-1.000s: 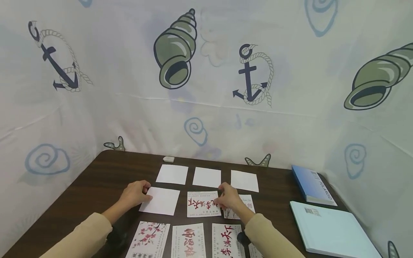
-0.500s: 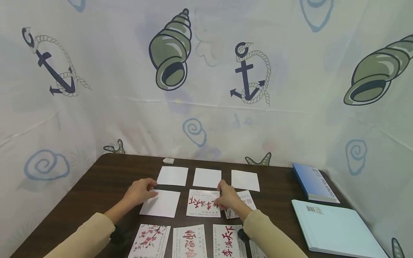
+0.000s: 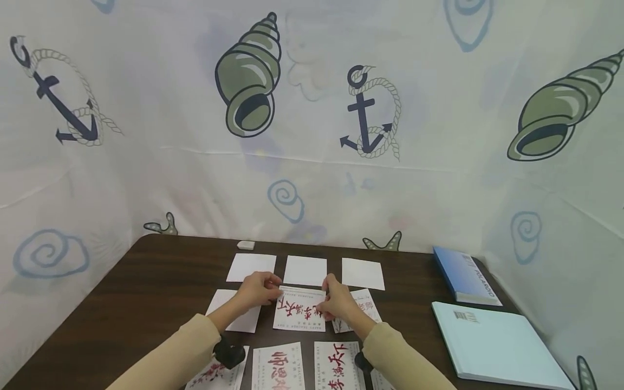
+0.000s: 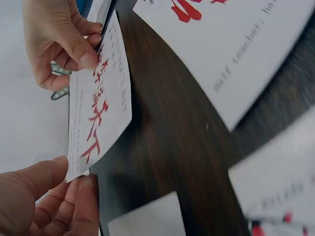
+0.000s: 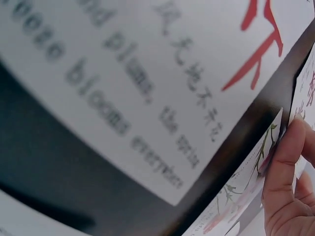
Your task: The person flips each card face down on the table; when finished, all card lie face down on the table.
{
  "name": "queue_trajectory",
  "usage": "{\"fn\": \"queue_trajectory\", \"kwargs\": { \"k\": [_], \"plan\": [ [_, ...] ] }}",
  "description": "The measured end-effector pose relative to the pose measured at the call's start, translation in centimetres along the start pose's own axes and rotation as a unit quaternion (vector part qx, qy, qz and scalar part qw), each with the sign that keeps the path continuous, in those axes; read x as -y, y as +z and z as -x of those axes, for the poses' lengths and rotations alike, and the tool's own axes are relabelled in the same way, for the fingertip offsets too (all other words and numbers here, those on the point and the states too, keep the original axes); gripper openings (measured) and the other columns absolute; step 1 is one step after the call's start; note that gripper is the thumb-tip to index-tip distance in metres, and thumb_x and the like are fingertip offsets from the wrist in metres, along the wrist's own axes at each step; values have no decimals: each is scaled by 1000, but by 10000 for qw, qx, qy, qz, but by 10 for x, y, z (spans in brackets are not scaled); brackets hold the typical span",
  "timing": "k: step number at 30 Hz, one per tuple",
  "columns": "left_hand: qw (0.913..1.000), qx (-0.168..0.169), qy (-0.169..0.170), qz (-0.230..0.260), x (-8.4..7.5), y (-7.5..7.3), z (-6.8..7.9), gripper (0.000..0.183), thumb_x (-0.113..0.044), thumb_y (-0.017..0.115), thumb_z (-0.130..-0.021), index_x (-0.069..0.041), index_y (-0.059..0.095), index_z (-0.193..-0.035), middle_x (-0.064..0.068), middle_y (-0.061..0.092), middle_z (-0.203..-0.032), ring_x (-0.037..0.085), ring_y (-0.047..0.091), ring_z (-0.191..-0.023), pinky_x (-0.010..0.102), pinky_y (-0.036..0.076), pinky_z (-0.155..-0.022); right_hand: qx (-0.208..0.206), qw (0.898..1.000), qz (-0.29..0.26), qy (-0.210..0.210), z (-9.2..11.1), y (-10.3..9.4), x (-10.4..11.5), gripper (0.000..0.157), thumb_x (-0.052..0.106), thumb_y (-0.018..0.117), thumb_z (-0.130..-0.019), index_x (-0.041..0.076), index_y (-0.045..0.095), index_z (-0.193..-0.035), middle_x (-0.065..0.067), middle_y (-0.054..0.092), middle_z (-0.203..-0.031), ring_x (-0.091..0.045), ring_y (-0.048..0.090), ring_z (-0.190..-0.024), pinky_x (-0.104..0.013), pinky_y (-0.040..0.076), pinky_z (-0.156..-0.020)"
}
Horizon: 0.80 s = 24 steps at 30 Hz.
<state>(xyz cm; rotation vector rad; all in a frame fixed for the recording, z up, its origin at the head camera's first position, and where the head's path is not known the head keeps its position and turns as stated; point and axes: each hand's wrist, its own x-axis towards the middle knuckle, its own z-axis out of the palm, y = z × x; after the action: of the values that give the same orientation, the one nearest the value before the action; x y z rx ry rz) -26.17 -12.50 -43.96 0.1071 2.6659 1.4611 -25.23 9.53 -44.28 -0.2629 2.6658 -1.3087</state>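
Note:
In the head view, a white card with red calligraphy (image 3: 299, 320) lies between my two hands in the middle row. My left hand (image 3: 257, 291) pinches its upper left corner, thumb on top and fingers beneath in the left wrist view. On its right edge, my right hand (image 3: 338, 300) pinches the card between thumb and fingers. The card bends and slopes in the left wrist view. To its left is a blank white card (image 3: 245, 320), partly covered by my left hand. A printed card (image 3: 366, 304) on the right is partly hidden behind my right hand.
Three blank cards (image 3: 305, 270) form the back row on the dark wooden table (image 3: 161, 287). Printed cards (image 3: 279, 365) line the front, some under my sleeves. A small white block (image 3: 246, 245) sits at the back edge. At right are a blue box (image 3: 465, 275) and a pale box (image 3: 497, 341).
My left hand has left the blank card and moved right to the calligraphy card's upper left corner. My right hand stays at that card's right edge. The head view has shifted slightly.

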Motion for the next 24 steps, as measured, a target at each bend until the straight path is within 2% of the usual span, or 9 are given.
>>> {"fn": "queue_trajectory", "kwargs": {
  "k": [5, 11, 14, 18, 20, 24],
  "plan": [
    [9997, -159, -52, 158, 2, 6, -3, 17, -1, 70, -78, -2, 66, -94, 5, 59, -77, 12, 58, -66, 28, 55, -61, -20, 10000, -2, 24, 0, 1, -1, 41, -6, 72, -75, 5, 43, -102, -6, 52, -66, -12, 54, -47, -26, 51, -45],
    [9994, -217, -119, 253, -1, 6, -1, 14, 2, 69, -77, -2, 66, -91, 5, 58, -74, 12, 57, -64, 27, 54, -59, -140, 9999, -40, -51, 4, 2, 3, 38, -1, 72, -78, 4, 44, -104, -6, 51, -70, -13, 55, -50, -26, 50, -46],
    [9993, -220, -170, 243, -4, 3, 2, 14, 3, 68, -77, -1, 66, -90, 5, 58, -74, 13, 57, -64, 27, 54, -59, -198, 9991, -227, -288, 11, 9, 12, 32, 1, 71, -79, 1, 48, -102, -3, 51, -69, -11, 54, -50, -24, 49, -46],
    [9993, -264, -121, 236, -9, -1, 3, 15, 4, 67, -76, -2, 66, -89, 4, 59, -73, 12, 57, -62, 27, 54, -58, 98, 9956, -603, -713, 21, 26, 30, 26, 7, 71, -81, -1, 54, -98, -1, 52, -67, -9, 52, -48, -22, 48, -46],
    [9993, -245, -63, 278, -13, -2, 3, 15, 3, 66, -75, -2, 66, -89, 4, 60, -72, 11, 58, -60, 27, 55, -57, 216, 9938, -648, -874, 26, 34, 39, 28, 14, 72, -82, -1, 54, -98, 0, 52, -66, -8, 50, -46, -21, 46, -44],
    [9991, -138, 53, 385, -21, -3, 6, 17, 3, 64, -74, -1, 65, -90, 4, 61, -70, 11, 60, -59, 28, 55, -57, 93, 9933, -529, -1020, 31, 45, 48, 36, 24, 74, -79, 2, 51, -96, 2, 50, -66, -7, 49, -41, -21, 43, -41]
  ]
}}
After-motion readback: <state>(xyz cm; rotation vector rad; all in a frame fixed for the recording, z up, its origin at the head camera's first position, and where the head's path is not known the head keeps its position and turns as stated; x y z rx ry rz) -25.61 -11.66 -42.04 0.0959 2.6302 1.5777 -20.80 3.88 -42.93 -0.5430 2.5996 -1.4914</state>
